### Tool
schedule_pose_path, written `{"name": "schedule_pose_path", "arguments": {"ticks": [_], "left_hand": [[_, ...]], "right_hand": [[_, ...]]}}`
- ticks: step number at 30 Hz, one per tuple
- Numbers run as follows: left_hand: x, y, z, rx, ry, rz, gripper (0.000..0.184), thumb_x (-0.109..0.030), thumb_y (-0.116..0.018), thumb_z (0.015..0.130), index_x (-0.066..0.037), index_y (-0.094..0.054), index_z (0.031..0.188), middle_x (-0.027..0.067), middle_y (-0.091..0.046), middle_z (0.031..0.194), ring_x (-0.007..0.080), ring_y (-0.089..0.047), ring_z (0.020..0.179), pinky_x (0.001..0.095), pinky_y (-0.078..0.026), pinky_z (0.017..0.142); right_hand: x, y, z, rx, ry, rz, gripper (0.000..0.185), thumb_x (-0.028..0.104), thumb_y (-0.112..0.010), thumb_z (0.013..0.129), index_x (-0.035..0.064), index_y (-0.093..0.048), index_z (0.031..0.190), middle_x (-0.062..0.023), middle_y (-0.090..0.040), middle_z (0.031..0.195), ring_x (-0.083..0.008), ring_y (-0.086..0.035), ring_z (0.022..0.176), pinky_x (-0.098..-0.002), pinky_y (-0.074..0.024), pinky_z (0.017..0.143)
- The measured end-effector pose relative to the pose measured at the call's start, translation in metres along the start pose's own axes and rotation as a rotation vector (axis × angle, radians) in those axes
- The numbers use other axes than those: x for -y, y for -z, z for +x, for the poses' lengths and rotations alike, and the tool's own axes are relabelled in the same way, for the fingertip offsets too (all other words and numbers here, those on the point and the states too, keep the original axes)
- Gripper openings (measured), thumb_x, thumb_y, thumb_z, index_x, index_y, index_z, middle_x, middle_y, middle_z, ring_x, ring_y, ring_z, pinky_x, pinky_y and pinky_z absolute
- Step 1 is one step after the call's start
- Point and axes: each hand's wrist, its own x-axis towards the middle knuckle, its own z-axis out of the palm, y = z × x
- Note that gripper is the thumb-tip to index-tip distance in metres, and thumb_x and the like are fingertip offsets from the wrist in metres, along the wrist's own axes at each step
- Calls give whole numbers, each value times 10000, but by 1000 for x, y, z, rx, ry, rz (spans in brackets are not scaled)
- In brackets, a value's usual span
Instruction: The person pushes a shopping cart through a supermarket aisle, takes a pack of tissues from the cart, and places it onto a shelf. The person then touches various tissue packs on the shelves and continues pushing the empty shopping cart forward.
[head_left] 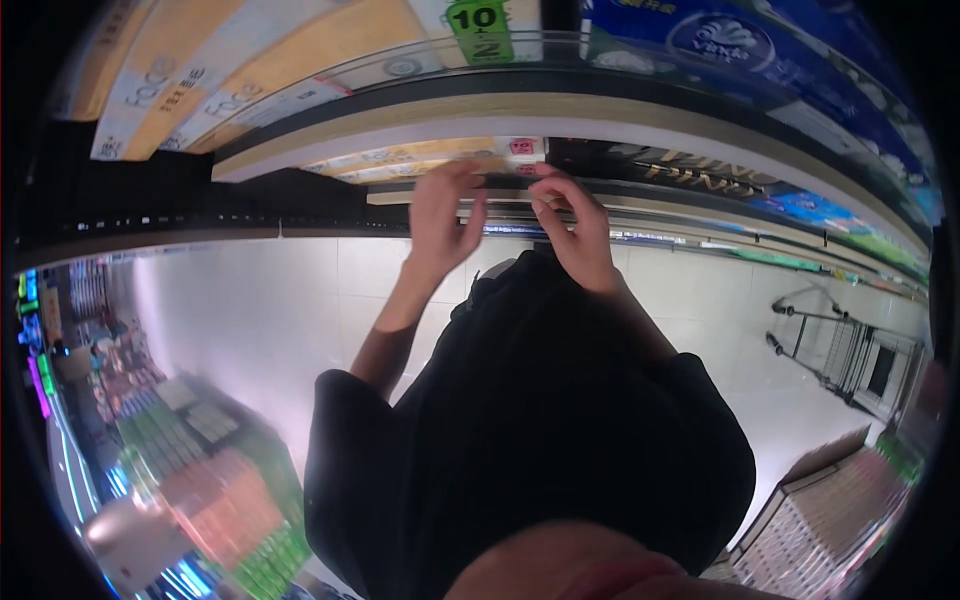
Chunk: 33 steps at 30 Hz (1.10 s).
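Observation:
My left hand (440,215) is raised in front of the shelf, its thumb apart from loosely bent fingers. The fingertips are blurred, and nothing shows in the grasp. Beside it, my right hand (574,225) has curved fingers and a separate thumb, also without anything visible in it. A gap lies between the two hands. Behind the fingertips, on a lower shelf, are yellow-and-white tissue packs (400,158) with a pink tag (523,147). Black packs with gold "PINO" lettering (690,180) lie to their right.
The upper shelf edge (560,112) runs across above my hands. It carries yellow "Face" packs (240,85) and blue Vinda packs (720,40). A shopping cart (850,355) stands on the pale floor at right. Stacked goods (220,490) are at lower left, boxes (815,510) at lower right.

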Motion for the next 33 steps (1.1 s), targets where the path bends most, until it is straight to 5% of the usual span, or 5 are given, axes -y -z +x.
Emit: {"name": "schedule_pose_path", "arguments": {"ticks": [8, 11, 15, 24, 33], "left_hand": [[-1, -26, 0, 198, -101, -231, 285, 2, -668, 724, -29, -596, 997, 137, -616, 1122, 340, -578, 1036, 427, -437, 887], [2, -20, 8, 144, -107, -287, 276, -2, -661, 725, -29, -604, 994, 136, -615, 1133, 336, -573, 1055, 416, -423, 907], [5, 7, 24, -29, -223, -124, 230, -12, -651, 730, -37, -622, 956, 126, -617, 1152, 310, -560, 1097, 397, -399, 927], [-6, -4, 18, 69, -349, -257, 190, -47, -634, 770, -33, -622, 959, 127, -609, 1157, 315, -554, 1110, 397, -402, 917], [-13, -48, -9, 173, -124, -452, 331, 16, -606, 793, 5, -533, 1116, 199, -576, 1189, 380, -538, 1103, 424, -394, 961]], "right_hand": [[-9, -32, -14, -256, -20, 37, 156, 12, -631, 860, -10, -602, 1011, -161, -625, 1151, -179, -652, 932, -278, -536, 764], [-19, -43, -14, -228, -143, 242, 146, 39, -632, 874, -22, -587, 1000, -148, -635, 1089, -148, -650, 901, -260, -524, 761], [-30, -49, -11, -247, -114, 43, 158, 77, -657, 856, -1, -580, 971, -126, -634, 1060, -140, -636, 821, -267, -514, 717], [-39, -52, -16, -265, 9, 50, 196, 23, -657, 789, 32, -551, 952, -84, -583, 1024, -146, -625, 818, -271, -514, 672], [-8, 49, -60, -541, -138, 9, 144, 1, -592, 838, -4, -605, 982, -89, -600, 1089, -158, -609, 981, -280, -493, 796]]}}
